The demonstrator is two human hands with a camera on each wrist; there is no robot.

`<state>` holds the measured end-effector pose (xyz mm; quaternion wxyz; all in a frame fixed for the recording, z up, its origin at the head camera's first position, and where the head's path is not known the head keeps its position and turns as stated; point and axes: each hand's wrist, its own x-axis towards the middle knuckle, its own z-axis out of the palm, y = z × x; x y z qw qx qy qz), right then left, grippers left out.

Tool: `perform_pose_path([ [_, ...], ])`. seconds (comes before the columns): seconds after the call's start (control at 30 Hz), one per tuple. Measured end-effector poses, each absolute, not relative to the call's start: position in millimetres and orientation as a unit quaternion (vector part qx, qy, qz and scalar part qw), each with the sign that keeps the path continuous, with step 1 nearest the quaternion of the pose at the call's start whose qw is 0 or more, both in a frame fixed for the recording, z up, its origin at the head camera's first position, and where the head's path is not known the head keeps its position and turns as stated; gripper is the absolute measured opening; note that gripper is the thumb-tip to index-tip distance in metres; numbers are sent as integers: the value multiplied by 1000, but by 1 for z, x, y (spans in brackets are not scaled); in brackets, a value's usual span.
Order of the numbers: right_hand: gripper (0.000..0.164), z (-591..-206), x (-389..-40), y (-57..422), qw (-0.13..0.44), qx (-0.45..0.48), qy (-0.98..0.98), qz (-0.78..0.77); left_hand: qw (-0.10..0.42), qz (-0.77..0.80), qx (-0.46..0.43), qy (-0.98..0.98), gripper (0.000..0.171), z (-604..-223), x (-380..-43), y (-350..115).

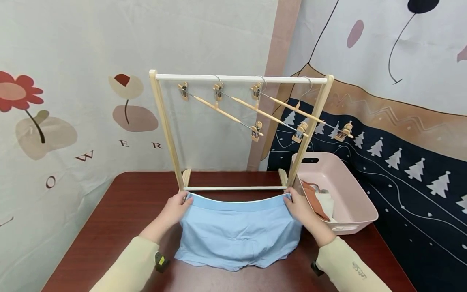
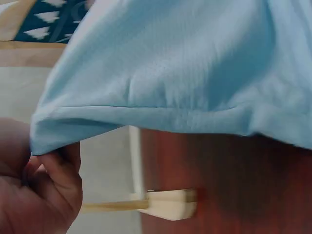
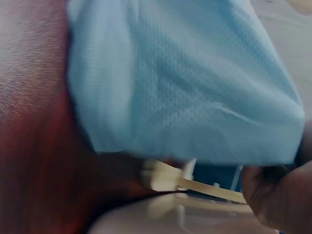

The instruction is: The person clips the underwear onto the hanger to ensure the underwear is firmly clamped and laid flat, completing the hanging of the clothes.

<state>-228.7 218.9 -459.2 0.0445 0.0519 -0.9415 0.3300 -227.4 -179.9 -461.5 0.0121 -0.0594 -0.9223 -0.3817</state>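
A pair of light blue underpants hangs spread between my two hands, its waistband up and its legs falling over the table. My left hand pinches the left end of the waistband between thumb and fingers. At the other end, my right hand grips the waistband the same way. In the left wrist view, the blue cloth drops from the fingertips of the left hand. The right wrist view shows fine perforations in the fabric beside the right hand.
Behind the cloth stands a wooden rack with a lower bar. Three wooden clip hangers hang from its top rail. To the right, a pink basket holds brown and white cloth. The table is dark reddish brown.
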Motion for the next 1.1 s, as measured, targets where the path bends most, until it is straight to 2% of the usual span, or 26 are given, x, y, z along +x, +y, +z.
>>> perform_pose_path([
  [0.13,14,-476,-234,208,41,51,-958,278,37,-335,-53,-940,12,-478,-234,-171],
  [0.4,14,-493,-246,198,38,16,-980,192,58,-310,6,-949,22,-499,-241,-163],
  [0.53,30,-493,-244,198,22,6,-982,187,59,-314,14,-948,20,-503,-241,-161],
  [0.67,51,-490,-232,198,23,22,-986,164,60,-288,-9,-956,24,-502,-231,-160],
  [0.9,29,-496,-197,197,61,161,-979,113,49,-222,-105,-968,28,-500,-195,-148],
  [1.0,36,-505,-189,195,38,211,-971,103,33,-194,-162,-967,38,-505,-182,-137],
  [1.1,47,-513,-185,193,6,227,-969,99,-4,-170,-192,-967,50,-511,-176,-128],
])
